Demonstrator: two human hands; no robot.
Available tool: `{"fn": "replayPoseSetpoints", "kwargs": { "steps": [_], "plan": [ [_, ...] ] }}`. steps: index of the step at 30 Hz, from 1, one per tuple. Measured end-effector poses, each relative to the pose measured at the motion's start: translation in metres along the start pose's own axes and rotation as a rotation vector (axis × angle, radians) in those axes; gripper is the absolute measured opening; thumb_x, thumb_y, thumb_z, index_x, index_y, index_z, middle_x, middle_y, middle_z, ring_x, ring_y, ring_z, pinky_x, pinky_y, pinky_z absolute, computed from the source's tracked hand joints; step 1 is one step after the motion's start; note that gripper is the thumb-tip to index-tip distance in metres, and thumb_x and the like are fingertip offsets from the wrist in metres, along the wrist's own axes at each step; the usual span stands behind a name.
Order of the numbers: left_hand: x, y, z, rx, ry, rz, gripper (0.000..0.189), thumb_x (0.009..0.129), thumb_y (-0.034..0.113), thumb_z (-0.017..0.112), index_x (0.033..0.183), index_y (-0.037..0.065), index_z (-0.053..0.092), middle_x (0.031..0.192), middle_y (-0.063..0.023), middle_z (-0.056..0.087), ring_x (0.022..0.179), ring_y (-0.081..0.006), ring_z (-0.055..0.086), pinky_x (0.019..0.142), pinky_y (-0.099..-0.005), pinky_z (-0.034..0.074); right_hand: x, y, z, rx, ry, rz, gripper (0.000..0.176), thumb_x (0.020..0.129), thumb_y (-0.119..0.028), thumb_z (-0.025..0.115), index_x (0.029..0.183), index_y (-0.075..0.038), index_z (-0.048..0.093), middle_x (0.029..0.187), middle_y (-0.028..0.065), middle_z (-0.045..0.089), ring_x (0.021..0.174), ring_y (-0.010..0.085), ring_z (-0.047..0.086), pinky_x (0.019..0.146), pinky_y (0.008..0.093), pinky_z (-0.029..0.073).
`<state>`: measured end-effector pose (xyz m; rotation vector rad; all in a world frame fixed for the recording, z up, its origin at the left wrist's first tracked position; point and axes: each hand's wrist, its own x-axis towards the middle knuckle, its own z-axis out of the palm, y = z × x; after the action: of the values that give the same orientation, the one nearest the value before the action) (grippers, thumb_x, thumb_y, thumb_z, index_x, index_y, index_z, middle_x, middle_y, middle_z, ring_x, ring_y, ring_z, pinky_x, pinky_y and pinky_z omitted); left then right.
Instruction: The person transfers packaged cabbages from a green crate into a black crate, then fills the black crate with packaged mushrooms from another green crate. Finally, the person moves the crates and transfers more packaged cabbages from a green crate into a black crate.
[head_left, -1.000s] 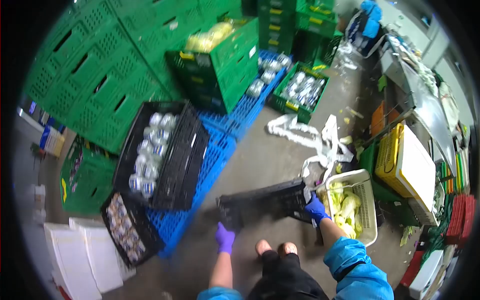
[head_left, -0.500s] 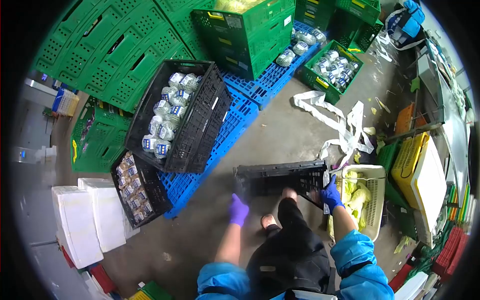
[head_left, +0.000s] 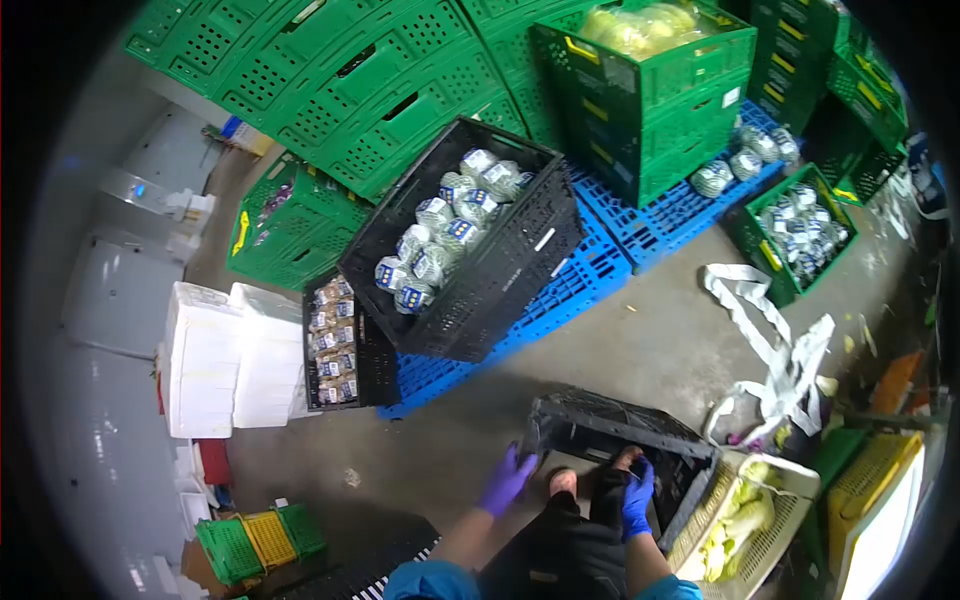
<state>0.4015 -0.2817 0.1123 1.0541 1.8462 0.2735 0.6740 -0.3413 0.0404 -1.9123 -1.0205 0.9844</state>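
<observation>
An empty-looking black crate (head_left: 640, 430) stands on the floor by the person's feet. My left hand (head_left: 508, 482), in a purple glove, is beside the crate's left end with its fingers apart and nothing in it. My right hand (head_left: 638, 497), gloved in blue-purple, is over the near side of the crate; its fingers are partly spread and hold nothing visible. Right of the crate sits a cream basket (head_left: 790, 500) with pale green leafy vegetables (head_left: 742, 522). Another black crate (head_left: 510, 270), holding net-wrapped white packs (head_left: 435, 215), rests on the blue pallet (head_left: 600, 280).
Green crates (head_left: 640, 120) are stacked at the back. White foam boxes (head_left: 203, 360) stand at the left, near a black crate of brown packs (head_left: 335, 340). A green crate of wrapped packs (head_left: 835, 235) and crumpled white strapping (head_left: 775, 370) lie on the right floor.
The view has swung left. My right hand has let go of the black crate's right end and moved left over its near side. My left hand's fingers have spread beside the crate.
</observation>
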Motion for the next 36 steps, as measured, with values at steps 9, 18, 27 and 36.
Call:
{"fn": "replayPoseSetpoints", "kwargs": {
  "steps": [9,18,27,36],
  "plan": [
    [-0.039,-0.154,0.026,-1.233,-0.095,-0.603,0.070,0.083,0.060,0.034,0.122,0.003,0.042,0.118,-0.0189,0.045,0.112,-0.0305,0.044,0.103,-0.0466,0.023,0.091,0.135,0.048,1.052,-0.036,0.834,0.060,0.076,-0.033,0.045,0.128,-0.004,0.038,0.126,0.0175,0.042,0.117,0.0332,0.038,0.100,0.0435,0.027],
    [-0.073,-0.055,0.035,-1.582,-0.105,-0.648,0.091,0.077,0.073,0.026,0.135,0.003,0.028,0.138,-0.0196,0.030,0.130,-0.0306,0.025,0.108,-0.0466,0.011,-0.102,-0.054,-0.085,1.691,0.044,0.860,0.078,0.080,-0.061,0.041,0.136,-0.008,0.030,0.139,0.0137,0.033,0.126,0.0313,0.030,0.106,0.0463,0.020],
    [-0.067,0.001,0.032,-1.500,0.110,-0.646,0.075,0.085,0.064,0.024,0.133,0.008,0.035,0.133,-0.0137,0.038,0.123,-0.0290,0.035,0.106,-0.0456,0.019,-0.093,-0.021,-0.117,1.883,0.408,0.934,0.093,0.071,-0.070,0.046,0.137,-0.006,0.029,0.142,0.0153,0.025,0.128,0.0334,0.025,0.107,0.0474,0.018],
    [-0.064,-0.033,0.043,-1.206,-0.040,-0.520,0.058,0.090,0.050,0.031,0.134,0.011,0.030,0.133,-0.0094,0.038,0.120,-0.0258,0.039,0.099,-0.0437,0.032,-0.110,0.047,-0.120,1.629,0.294,0.990,0.091,0.069,-0.066,0.052,0.134,-0.005,0.034,0.140,0.0154,0.030,0.126,0.0342,0.029,0.106,0.0503,0.018]
  ]
}}
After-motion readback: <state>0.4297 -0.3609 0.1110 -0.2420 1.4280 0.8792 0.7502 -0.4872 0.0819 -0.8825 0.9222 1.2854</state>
